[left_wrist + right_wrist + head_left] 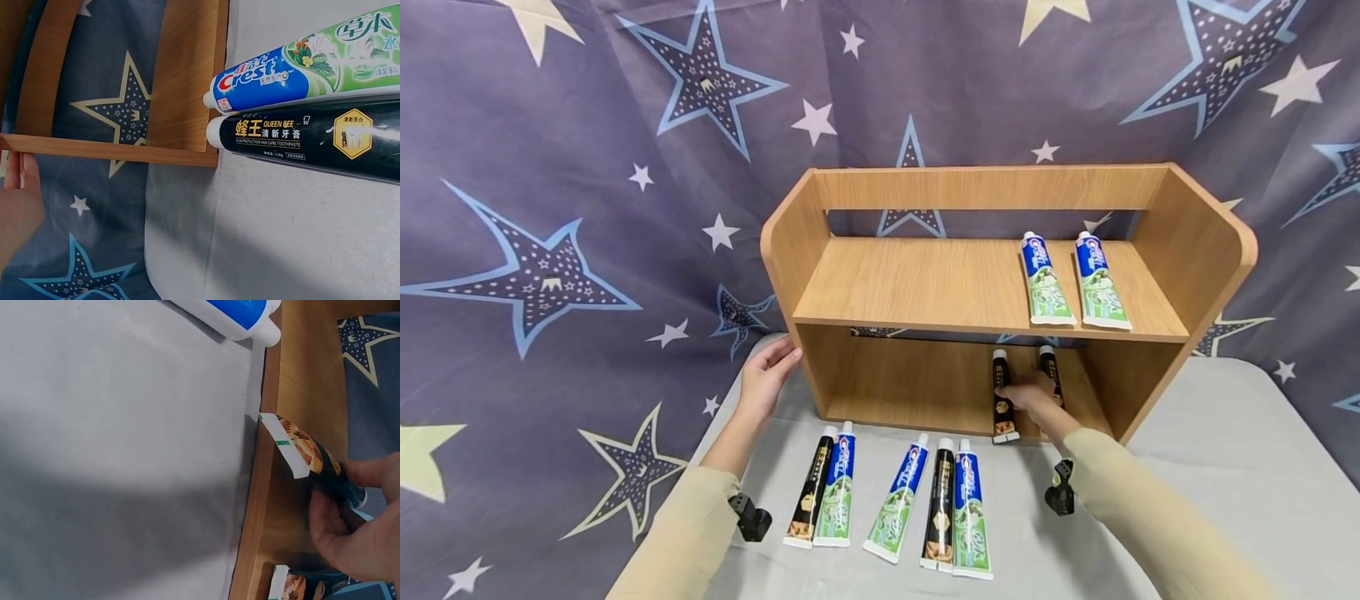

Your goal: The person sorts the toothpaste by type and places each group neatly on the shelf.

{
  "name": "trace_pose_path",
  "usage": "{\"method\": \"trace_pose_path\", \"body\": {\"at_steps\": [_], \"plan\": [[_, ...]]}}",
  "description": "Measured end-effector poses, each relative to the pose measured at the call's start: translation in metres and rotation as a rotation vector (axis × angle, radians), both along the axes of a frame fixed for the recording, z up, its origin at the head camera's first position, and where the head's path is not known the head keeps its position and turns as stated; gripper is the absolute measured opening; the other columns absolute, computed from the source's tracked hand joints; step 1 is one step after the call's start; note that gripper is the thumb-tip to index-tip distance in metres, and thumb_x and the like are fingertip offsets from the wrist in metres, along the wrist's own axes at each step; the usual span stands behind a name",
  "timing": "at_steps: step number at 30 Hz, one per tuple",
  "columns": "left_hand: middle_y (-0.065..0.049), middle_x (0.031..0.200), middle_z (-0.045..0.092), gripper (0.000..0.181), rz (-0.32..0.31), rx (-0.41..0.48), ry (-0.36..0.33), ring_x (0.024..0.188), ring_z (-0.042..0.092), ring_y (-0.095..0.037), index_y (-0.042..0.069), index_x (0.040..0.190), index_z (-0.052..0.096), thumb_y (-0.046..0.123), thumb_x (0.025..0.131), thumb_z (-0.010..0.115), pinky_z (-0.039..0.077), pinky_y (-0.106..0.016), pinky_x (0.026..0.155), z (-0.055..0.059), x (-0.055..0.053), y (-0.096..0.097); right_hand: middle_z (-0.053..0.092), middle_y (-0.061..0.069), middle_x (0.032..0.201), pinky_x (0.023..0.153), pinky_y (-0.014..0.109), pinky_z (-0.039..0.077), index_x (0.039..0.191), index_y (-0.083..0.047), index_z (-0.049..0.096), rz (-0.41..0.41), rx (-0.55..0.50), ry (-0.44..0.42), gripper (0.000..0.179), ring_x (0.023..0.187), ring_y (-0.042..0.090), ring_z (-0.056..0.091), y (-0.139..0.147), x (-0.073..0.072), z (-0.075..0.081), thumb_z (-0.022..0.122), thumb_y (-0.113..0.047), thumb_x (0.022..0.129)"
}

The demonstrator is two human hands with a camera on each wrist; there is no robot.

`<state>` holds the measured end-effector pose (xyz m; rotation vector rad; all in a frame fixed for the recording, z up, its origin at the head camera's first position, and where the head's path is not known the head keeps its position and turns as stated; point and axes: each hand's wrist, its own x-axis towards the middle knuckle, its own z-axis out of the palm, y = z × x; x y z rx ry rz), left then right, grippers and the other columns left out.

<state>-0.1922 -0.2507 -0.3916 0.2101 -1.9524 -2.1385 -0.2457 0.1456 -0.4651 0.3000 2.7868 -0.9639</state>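
Observation:
In the head view my left hand [763, 382] touches the outer left side of a two-tier wooden shelf [917, 279], fingers fairly straight at its front edge. My right hand [1033, 393] is inside the lower tier and grips a black toothpaste tube [1002, 408] between thumb and fingers. That tube's white crimped end [284, 447] points out at the shelf's front edge. Just right of it lies a second black toothpaste tube [1051, 375], partly hidden by the hand. Two blue-and-green Crest tubes, one left [1047, 283] and one right [1101, 283], lie side by side on the upper tier.
In front of the shelf, on the grey tabletop [1240, 467], a black tube [812, 492] and a Crest tube [835, 492] lie together. Farther right are a tilted Crest tube [898, 500], another black tube [938, 508] and another Crest tube [972, 517]. A star-patterned curtain [587, 150] hangs behind.

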Motion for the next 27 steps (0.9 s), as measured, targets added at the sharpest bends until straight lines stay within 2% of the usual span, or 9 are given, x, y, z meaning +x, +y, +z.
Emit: {"method": "trace_pose_path", "body": {"at_steps": [2,4,7,11,14,19,22,24,27], "plan": [[0.021,0.088,0.066,0.042,0.002,0.002,-0.006,0.088,0.064,0.006,-0.010,0.131,0.049,-0.004,0.091,0.058,0.055,-0.019,0.094,0.000,0.000,0.000,0.070,0.014,0.075,0.098,0.048,0.048,0.070,-0.002,0.066,0.025,0.034,0.011,0.033,0.085,0.029,0.061,0.000,-0.003,-0.001,0.068,-0.032,0.084],[0.021,0.088,0.066,0.042,0.002,0.001,-0.011,0.088,0.064,0.006,-0.010,0.132,0.049,-0.004,0.091,0.058,0.054,-0.019,0.095,0.000,0.000,-0.001,0.071,0.019,0.087,0.099,0.050,0.047,0.067,-0.003,0.064,0.050,0.081,0.033,0.034,0.090,0.033,0.061,0.001,-0.006,-0.001,0.066,-0.033,0.084],[0.021,0.088,0.066,0.043,0.003,0.003,-0.018,0.089,0.064,0.006,-0.010,0.132,0.049,-0.003,0.091,0.059,0.054,-0.019,0.096,0.000,0.001,-0.003,0.069,0.025,0.101,0.095,0.051,0.049,0.067,-0.003,0.063,0.112,0.212,0.057,0.037,0.096,0.037,0.062,0.004,-0.010,0.000,0.061,-0.035,0.086],[0.021,0.088,0.065,0.044,-0.005,-0.004,-0.021,0.090,0.064,0.005,-0.009,0.133,0.049,-0.001,0.091,0.060,0.051,-0.026,0.102,0.000,0.000,-0.003,0.067,0.029,0.104,0.093,0.054,0.049,0.064,-0.003,0.060,0.152,0.301,0.067,0.040,0.100,0.042,0.061,0.005,-0.012,0.002,0.056,-0.035,0.088],[0.021,0.089,0.065,0.044,-0.013,-0.006,-0.017,0.092,0.064,0.004,-0.009,0.132,0.050,0.001,0.091,0.061,0.049,-0.029,0.105,0.001,-0.001,-0.002,0.068,0.028,0.101,0.094,0.053,0.049,0.057,-0.008,0.052,0.127,0.266,0.068,0.042,0.099,0.041,0.060,0.007,-0.011,0.002,0.056,-0.033,0.090],[0.021,0.090,0.066,0.044,-0.010,-0.003,-0.008,0.091,0.064,0.006,-0.010,0.133,0.048,-0.002,0.091,0.059,0.053,-0.021,0.097,0.002,-0.001,-0.001,0.067,0.022,0.083,0.089,0.050,0.052,0.051,-0.013,0.039,0.093,0.226,0.096,0.046,0.087,0.037,0.062,0.008,-0.013,0.004,0.057,-0.032,0.089],[0.022,0.088,0.066,0.044,-0.005,0.002,-0.004,0.089,0.064,0.007,-0.011,0.133,0.048,-0.003,0.091,0.059,0.054,-0.019,0.095,0.002,-0.001,-0.002,0.068,0.023,0.086,0.088,0.050,0.053,0.056,-0.007,0.050,0.117,0.271,0.102,0.042,0.089,0.038,0.063,0.008,-0.016,0.005,0.059,-0.032,0.088],[0.023,0.086,0.066,0.045,-0.007,0.006,-0.005,0.088,0.064,0.007,-0.011,0.133,0.047,-0.004,0.091,0.058,0.055,-0.016,0.093,0.002,-0.001,-0.002,0.069,0.025,0.096,0.088,0.050,0.054,0.069,0.001,0.062,0.147,0.303,0.098,0.038,0.094,0.039,0.064,0.008,-0.017,0.005,0.059,-0.032,0.088],[0.024,0.084,0.066,0.046,-0.013,0.006,-0.015,0.087,0.064,0.008,-0.011,0.134,0.046,-0.003,0.091,0.059,0.055,-0.013,0.089,0.001,0.000,-0.001,0.068,0.025,0.106,0.092,0.049,0.052,0.092,0.004,0.070,0.149,0.283,0.089,0.035,0.099,0.038,0.063,0.006,-0.015,0.002,0.061,-0.030,0.087]]}}
